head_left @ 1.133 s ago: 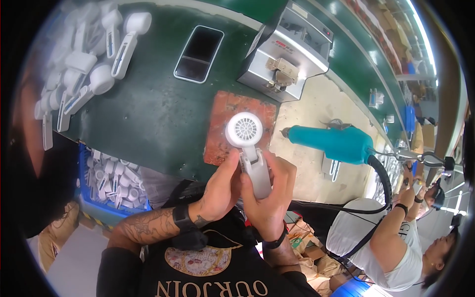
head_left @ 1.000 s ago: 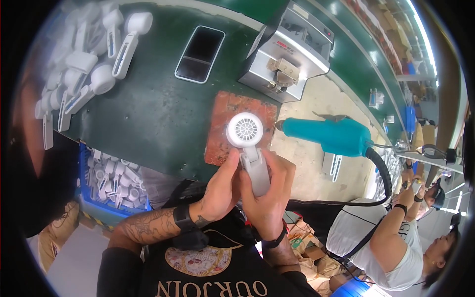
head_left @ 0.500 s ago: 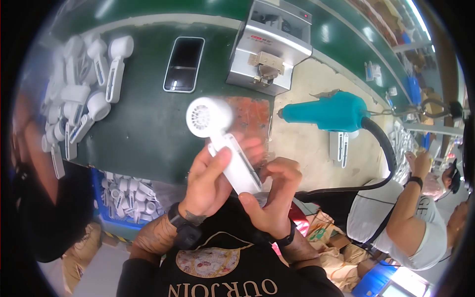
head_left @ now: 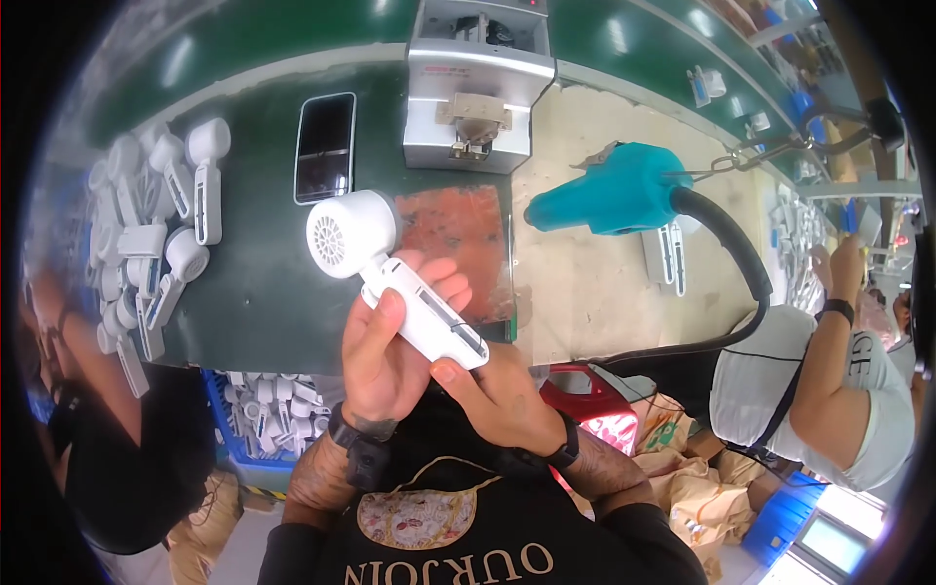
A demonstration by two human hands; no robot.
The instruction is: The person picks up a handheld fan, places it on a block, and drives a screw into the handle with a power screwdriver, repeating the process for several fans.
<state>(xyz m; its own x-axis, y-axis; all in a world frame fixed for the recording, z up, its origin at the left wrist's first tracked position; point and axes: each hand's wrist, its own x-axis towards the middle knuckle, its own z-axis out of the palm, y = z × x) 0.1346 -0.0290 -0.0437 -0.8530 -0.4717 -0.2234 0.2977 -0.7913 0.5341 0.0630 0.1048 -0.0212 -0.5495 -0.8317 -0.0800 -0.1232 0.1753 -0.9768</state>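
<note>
Head view shows two bare hands and one white fan [head_left: 424, 317] up in front of the person, over the near edge of the green counter [head_left: 263, 292]. The fan is tipped. Its round head points up and to the left, and its handle slants down to the right. A long dark slot runs down the handle.

The left hand [head_left: 380, 361] holds the fan. Its thumb lies over the handle, and its other fingers are loose and a bit spread behind it. The right hand [head_left: 502, 400] has its thumb at the bottom end of the handle. Its other fingers are hidden, so I cannot tell how much it grips.

Past the hands, a flat red-brown pad [head_left: 458, 239] lies on the counter. A dark phone [head_left: 325, 146] with a pale edge lies near it, and a silver machine [head_left: 478, 88] stands behind it. To the right, a teal power tool [head_left: 609, 190] with a thick black hose [head_left: 746, 258] is over a pale board [head_left: 565, 283].

On the left is a pile of white fans [head_left: 146, 239]. Below the counter, a blue bin [head_left: 226, 429] holds more white parts [head_left: 278, 414]. A person in a white shirt [head_left: 770, 400] is at the right.
</note>
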